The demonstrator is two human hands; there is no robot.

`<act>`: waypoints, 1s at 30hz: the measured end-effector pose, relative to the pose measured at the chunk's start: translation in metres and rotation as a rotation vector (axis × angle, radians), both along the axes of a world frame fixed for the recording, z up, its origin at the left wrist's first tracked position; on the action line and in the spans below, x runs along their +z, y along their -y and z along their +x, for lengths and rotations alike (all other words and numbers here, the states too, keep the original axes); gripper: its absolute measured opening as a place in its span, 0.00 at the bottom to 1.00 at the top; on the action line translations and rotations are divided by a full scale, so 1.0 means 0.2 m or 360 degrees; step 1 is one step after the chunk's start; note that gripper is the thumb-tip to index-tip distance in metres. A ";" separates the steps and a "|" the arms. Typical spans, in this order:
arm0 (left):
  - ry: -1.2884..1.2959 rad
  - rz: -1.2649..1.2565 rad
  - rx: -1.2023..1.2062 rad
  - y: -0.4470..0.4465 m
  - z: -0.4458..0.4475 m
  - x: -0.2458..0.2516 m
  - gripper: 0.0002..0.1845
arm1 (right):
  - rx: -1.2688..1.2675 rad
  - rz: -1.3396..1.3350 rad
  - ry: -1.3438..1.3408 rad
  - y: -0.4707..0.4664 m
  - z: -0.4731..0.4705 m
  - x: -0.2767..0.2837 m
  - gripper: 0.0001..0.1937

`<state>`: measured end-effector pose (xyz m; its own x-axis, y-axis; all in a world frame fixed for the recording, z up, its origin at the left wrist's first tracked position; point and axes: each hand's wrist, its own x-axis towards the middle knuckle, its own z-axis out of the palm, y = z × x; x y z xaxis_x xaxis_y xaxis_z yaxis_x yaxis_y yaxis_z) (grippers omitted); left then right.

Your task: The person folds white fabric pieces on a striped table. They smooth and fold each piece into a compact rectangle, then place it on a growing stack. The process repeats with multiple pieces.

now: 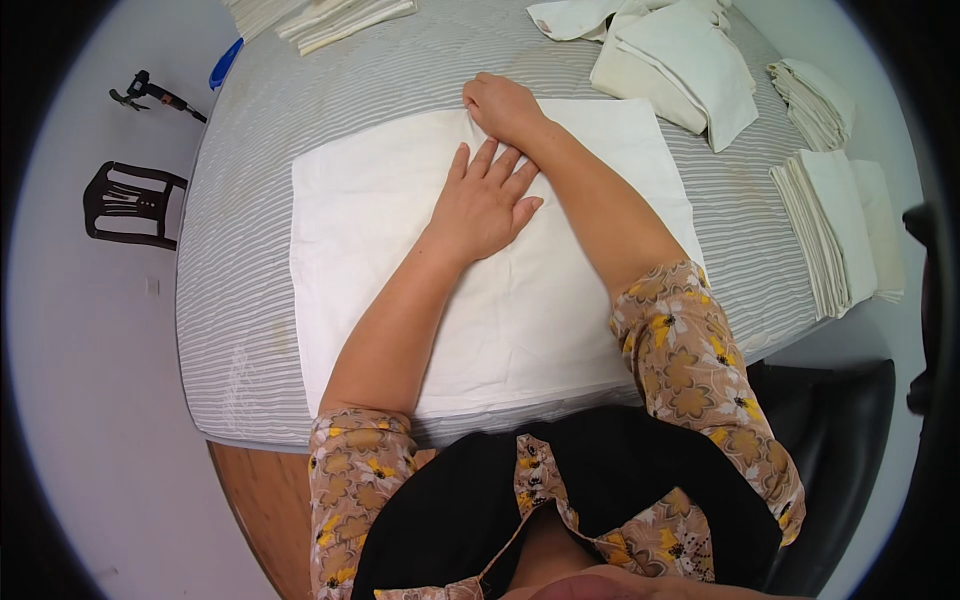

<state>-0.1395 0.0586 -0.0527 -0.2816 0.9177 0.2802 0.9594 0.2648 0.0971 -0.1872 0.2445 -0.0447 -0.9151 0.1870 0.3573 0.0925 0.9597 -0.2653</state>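
A white rectangular cloth (375, 247) lies spread on a striped mattress (240, 300) in front of me. My left hand (484, 199) rests palm down on the cloth with its fingers apart, their tips close to my right wrist. At the cloth's far edge, my right hand (502, 109) is curled with its fingers bent under. A small crease runs from it into the cloth, and the fingertips are hidden. My right forearm crosses over the cloth's right part. Faint wrinkles show across the middle of the fabric.
Loose pale cloths (675, 67) lie in a heap at the far right. Folded cloth stacks stand along the right side (825, 232) and at the far left (345, 22). A dark chair (127, 204) is beyond the mattress's left edge. A black padded seat (832, 442) is at lower right.
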 end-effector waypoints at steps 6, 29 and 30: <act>0.0165 -0.0011 0.0156 -0.04 -0.12 0.00 0.32 | 0.0016 -0.0369 -0.0336 0.11 0.13 0.07 0.11; 0.0355 -0.0110 0.0563 -0.08 -0.54 -0.05 0.29 | -0.0259 -0.0025 0.0280 -0.05 0.36 -0.07 0.32; 0.0332 -0.0033 0.0568 -0.08 -0.55 -0.06 0.28 | -0.0298 -0.0008 0.0252 -0.07 0.35 -0.08 0.32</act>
